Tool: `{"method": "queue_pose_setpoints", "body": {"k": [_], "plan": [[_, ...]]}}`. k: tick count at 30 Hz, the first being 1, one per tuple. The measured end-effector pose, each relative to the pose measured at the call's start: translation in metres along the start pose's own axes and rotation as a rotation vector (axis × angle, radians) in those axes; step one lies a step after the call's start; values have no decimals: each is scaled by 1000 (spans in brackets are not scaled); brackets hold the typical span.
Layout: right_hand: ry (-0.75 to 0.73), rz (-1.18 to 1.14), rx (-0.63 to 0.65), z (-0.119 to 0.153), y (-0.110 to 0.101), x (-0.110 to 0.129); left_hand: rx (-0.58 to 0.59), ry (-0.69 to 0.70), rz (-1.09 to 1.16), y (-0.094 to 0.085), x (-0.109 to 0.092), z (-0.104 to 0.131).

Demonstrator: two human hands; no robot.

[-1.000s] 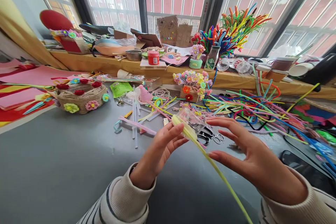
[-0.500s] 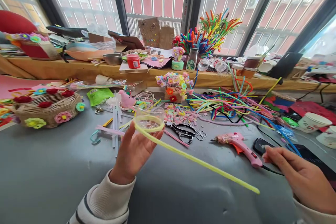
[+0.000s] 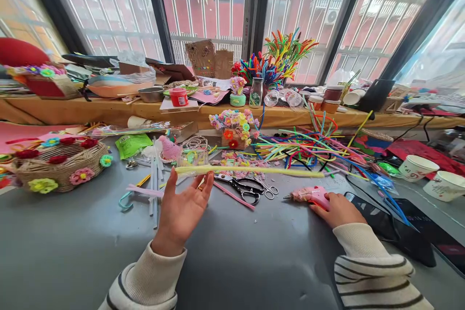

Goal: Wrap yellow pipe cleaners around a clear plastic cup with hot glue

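My left hand is raised above the grey table, thumb and fingers closed around the rim of a small clear cup. A yellow pipe cleaner runs along that rim, and its loose length sticks out to the right. Over on the right, my right hand is wrapped around the handle of a pink hot glue gun, which lies on the table with its nozzle to the left. Between the hands, black-handled scissors and small silver scissors lie side by side.
A woven basket with flowers stands at the left, near clear glue sticks. Behind lie a heap of pipe cleaners and a flower-filled box. Phones and paper cups are on the right.
My right hand has moved left and down onto the glue gun, taking hold of it. The cup has tipped, and the pipe cleaner's loose end has swung up to nearly level.
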State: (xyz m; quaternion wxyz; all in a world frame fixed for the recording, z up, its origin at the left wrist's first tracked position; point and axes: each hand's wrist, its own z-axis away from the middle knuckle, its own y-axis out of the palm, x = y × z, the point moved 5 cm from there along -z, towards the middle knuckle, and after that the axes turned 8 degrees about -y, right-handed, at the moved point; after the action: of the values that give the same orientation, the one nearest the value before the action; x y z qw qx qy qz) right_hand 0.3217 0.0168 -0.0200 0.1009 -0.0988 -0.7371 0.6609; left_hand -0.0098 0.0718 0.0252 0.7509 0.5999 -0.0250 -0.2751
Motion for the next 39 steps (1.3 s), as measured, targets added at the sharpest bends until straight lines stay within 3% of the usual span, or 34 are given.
{"method": "queue_pose_setpoints", "body": {"k": [5,9,13,19,24,39], "plan": [[61,-8,-55,7,-11,5,-49,10,58,10,11,-11],[49,-155,-211,14,-28,13,-86,-4,69,18,24,-22],[-29,-306,-331,14,-53,38,-125,-4,62,17,33,-27],[-121,-431,-382,7,-77,80,-160,-10,21,9,39,-28],[-99,-482,-412,4,-79,92,-190,-22,-20,6,47,-26],[-13,-501,-461,3,-75,88,-170,-162,-69,6,81,-21]]}}
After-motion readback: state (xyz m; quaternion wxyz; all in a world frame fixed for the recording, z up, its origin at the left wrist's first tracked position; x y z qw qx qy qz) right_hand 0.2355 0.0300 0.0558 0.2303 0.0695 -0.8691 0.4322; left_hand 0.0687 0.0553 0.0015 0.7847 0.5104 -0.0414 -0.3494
